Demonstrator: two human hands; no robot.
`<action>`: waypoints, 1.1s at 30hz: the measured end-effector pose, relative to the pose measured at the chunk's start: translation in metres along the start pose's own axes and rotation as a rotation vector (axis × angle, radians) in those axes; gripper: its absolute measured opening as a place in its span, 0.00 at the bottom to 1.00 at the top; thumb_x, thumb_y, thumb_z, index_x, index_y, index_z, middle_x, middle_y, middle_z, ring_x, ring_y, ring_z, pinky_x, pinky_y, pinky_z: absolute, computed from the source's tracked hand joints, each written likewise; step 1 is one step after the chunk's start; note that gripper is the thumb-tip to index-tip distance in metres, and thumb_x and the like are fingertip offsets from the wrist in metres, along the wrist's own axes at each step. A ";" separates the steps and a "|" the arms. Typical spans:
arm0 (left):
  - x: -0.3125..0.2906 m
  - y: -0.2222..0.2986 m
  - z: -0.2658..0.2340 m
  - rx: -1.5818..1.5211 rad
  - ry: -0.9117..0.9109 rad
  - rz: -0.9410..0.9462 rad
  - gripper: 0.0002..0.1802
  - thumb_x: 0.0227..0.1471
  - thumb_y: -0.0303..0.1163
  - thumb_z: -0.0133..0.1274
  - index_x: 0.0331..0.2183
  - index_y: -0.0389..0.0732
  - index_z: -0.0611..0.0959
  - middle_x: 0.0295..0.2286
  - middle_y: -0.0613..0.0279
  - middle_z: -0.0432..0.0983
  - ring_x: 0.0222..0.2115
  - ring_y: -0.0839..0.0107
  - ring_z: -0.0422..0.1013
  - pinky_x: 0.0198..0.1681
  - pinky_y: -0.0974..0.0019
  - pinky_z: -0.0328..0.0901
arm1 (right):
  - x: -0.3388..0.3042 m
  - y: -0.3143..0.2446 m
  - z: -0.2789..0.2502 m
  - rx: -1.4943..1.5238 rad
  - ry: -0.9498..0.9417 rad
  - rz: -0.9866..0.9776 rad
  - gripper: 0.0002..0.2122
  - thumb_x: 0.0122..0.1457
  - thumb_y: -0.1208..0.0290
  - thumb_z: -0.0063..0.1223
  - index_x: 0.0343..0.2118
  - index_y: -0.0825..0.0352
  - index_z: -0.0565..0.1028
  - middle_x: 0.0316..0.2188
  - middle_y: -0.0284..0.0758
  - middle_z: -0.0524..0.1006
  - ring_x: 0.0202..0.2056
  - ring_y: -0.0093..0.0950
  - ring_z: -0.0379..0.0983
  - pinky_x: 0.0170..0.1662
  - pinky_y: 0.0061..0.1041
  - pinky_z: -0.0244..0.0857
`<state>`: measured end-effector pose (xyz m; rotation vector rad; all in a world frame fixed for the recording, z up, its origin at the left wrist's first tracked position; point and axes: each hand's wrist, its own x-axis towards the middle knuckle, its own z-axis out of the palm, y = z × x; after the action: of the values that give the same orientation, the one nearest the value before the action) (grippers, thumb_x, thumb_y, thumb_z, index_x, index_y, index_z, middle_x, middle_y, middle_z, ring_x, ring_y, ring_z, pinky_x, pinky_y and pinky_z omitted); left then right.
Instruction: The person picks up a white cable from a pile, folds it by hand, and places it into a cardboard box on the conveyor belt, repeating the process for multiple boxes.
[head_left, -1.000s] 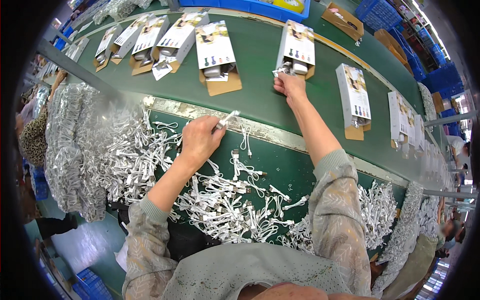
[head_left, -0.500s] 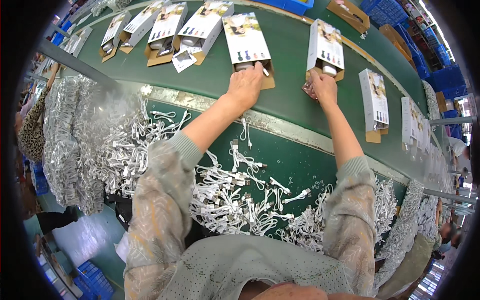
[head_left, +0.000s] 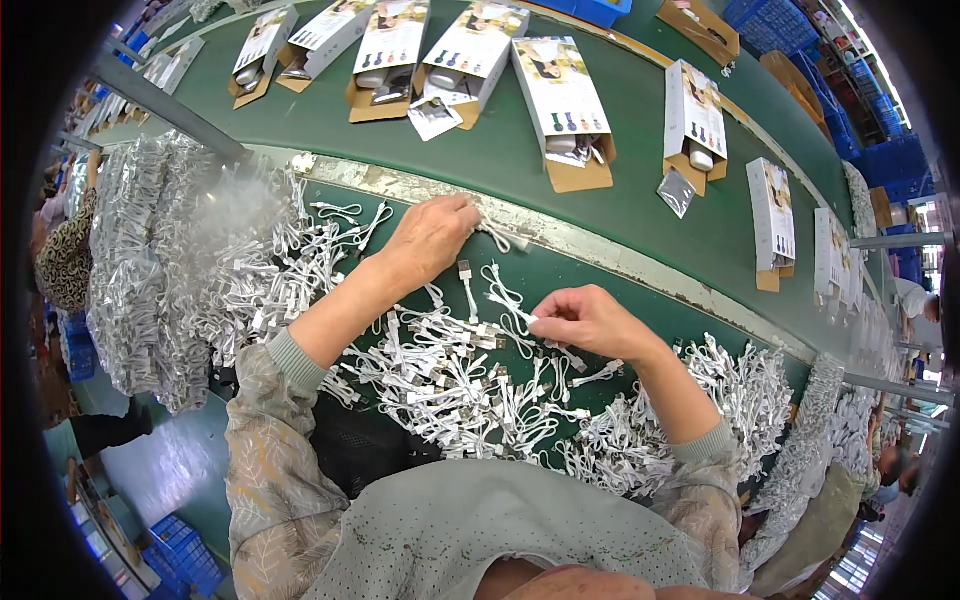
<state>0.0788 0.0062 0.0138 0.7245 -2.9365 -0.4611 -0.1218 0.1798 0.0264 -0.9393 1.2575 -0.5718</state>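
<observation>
My left hand (head_left: pixel 432 240) is closed at the near metal edge of the belt, its fingertips on a bundled white USB cable (head_left: pixel 497 238) that looks slightly blurred. Over the cable pile, my right hand (head_left: pixel 592 322) pinches another white USB cable (head_left: pixel 508 300) between thumb and fingers. Below both hands spreads a heap of white USB cables (head_left: pixel 440 385) on the green tabletop. Beyond them on the green belt, an open printed box (head_left: pixel 560 95) shows a white item and a silver packet inside. To its right, a second open box (head_left: pixel 693 115) has a silver packet (head_left: pixel 676 192) at its mouth.
More open printed boxes (head_left: pixel 392 45) line the belt to the left, and others (head_left: pixel 772 215) to the right. A large mass of plastic-wrapped cables (head_left: pixel 150 270) is at the left. A metal post (head_left: pixel 170 105) crosses the upper left. Blue crates (head_left: pixel 765 35) stand far right.
Both hands have drawn back from the boxes to the cables, and each now holds one. The boxes have shifted right along the belt. The packet from my right hand now lies at a box's mouth.
</observation>
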 end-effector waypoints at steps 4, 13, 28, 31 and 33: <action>-0.009 0.000 0.002 -0.072 0.061 0.005 0.09 0.45 0.26 0.53 0.33 0.39 0.75 0.29 0.55 0.71 0.32 0.55 0.70 0.35 0.58 0.66 | 0.003 0.014 -0.006 0.107 0.052 -0.011 0.08 0.57 0.68 0.53 0.34 0.68 0.75 0.26 0.26 0.75 0.25 0.13 0.68 0.29 0.13 0.64; 0.030 0.013 0.011 -0.001 -0.057 0.255 0.25 0.39 0.17 0.48 0.44 0.42 0.75 0.43 0.54 0.67 0.44 0.56 0.66 0.47 0.59 0.62 | 0.050 0.003 -0.035 0.740 0.399 -0.171 0.10 0.58 0.67 0.51 0.37 0.68 0.73 0.29 0.30 0.76 0.27 0.17 0.71 0.31 0.16 0.69; 0.051 -0.005 0.008 -1.117 0.161 -0.695 0.09 0.48 0.32 0.53 0.24 0.35 0.76 0.19 0.65 0.74 0.19 0.79 0.69 0.21 0.77 0.62 | 0.159 -0.002 -0.106 1.066 0.628 -0.225 0.14 0.59 0.62 0.48 0.29 0.71 0.74 0.20 0.32 0.73 0.18 0.21 0.69 0.21 0.19 0.68; 0.082 -0.005 0.018 -1.196 0.251 -0.819 0.09 0.48 0.33 0.55 0.24 0.37 0.77 0.20 0.64 0.74 0.17 0.79 0.68 0.19 0.77 0.62 | 0.124 -0.006 -0.081 0.511 0.593 -0.080 0.17 0.58 0.57 0.48 0.29 0.69 0.75 0.19 0.30 0.73 0.19 0.20 0.68 0.20 0.17 0.64; 0.111 -0.010 0.032 -1.378 0.308 -0.902 0.07 0.49 0.31 0.53 0.25 0.37 0.77 0.22 0.62 0.75 0.20 0.77 0.71 0.20 0.75 0.65 | 0.097 0.001 -0.058 0.267 0.497 -0.116 0.16 0.56 0.58 0.51 0.28 0.69 0.75 0.19 0.33 0.74 0.20 0.21 0.70 0.23 0.22 0.65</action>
<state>-0.0202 -0.0451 -0.0192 1.4685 -1.2285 -1.8338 -0.1538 0.0856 -0.0280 -0.6668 1.5223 -1.0838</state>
